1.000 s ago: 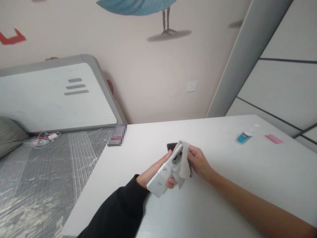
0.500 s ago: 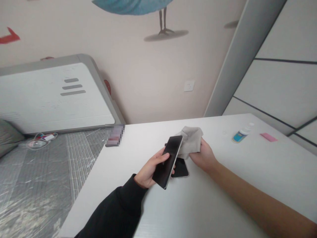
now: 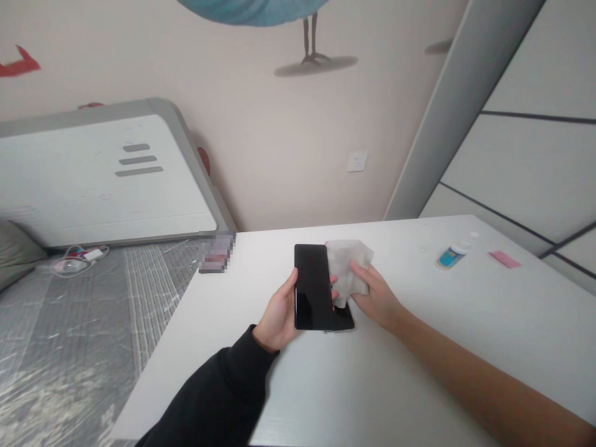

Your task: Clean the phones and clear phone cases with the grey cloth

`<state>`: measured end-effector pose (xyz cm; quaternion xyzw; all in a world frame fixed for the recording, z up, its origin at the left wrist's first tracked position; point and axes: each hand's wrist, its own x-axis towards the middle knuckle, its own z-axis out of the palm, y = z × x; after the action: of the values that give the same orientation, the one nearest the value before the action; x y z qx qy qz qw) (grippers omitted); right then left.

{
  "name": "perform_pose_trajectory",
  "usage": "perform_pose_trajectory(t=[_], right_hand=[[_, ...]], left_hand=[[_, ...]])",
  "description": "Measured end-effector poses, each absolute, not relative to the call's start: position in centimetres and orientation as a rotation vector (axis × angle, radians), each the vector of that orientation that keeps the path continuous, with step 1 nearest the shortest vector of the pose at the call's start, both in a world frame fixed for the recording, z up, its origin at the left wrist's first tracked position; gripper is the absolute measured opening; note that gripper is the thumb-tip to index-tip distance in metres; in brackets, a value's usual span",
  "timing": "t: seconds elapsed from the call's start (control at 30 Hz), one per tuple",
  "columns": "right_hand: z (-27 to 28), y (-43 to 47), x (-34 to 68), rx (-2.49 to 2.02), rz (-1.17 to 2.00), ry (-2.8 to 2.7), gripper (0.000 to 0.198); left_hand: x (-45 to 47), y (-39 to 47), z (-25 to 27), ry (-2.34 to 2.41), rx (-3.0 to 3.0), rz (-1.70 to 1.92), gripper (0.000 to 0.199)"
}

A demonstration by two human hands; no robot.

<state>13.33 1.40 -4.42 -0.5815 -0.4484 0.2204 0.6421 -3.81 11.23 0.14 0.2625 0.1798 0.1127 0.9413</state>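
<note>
My left hand [image 3: 278, 313] is closed around a black smartphone [image 3: 313, 288], its dark screen facing up toward me. The thumb lies along the left edge and fingertips wrap over the right edge. Pinched in my right hand [image 3: 377, 297] is a light grey cloth [image 3: 347, 267], hanging beside the phone's right edge; whether it touches the phone I cannot tell. Partly hidden below them, a second black phone or its case [image 3: 345, 318] lies on the white table [image 3: 335, 385].
To the right stand a small white spray bottle with a blue label [image 3: 451, 256] and a flat pink piece [image 3: 505, 259]. A blurred-out item [image 3: 216, 252] sits at the table's left corner. Behind is a wall with a socket [image 3: 357, 161]; a plastic-covered bed [image 3: 93, 335] adjoins on the left.
My left hand has turned the phone from a tilted angle to upright, screen facing me. The cloth in my right hand has shifted slightly left and its folds have changed.
</note>
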Motion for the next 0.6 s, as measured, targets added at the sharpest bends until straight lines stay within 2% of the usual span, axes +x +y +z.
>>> perform_pose_trajectory(t=[0.17, 0.4, 0.6], right_hand=[[-3.9, 2.4, 12.7, -1.159, 0.776, -0.719, 0.055], [-3.4, 2.4, 13.9, -1.007, 0.889, -0.483, 0.042], [-4.3, 3.0, 13.8, -0.991, 0.885, -0.516, 0.042]], left_hand=[[-4.0, 11.1, 0.2, 0.336, 0.584, 0.229, 0.059], [-4.1, 11.1, 0.8, 0.367, 0.576, 0.315, 0.059], [-4.1, 11.2, 1.4, 0.414, 0.536, 0.404, 0.058]])
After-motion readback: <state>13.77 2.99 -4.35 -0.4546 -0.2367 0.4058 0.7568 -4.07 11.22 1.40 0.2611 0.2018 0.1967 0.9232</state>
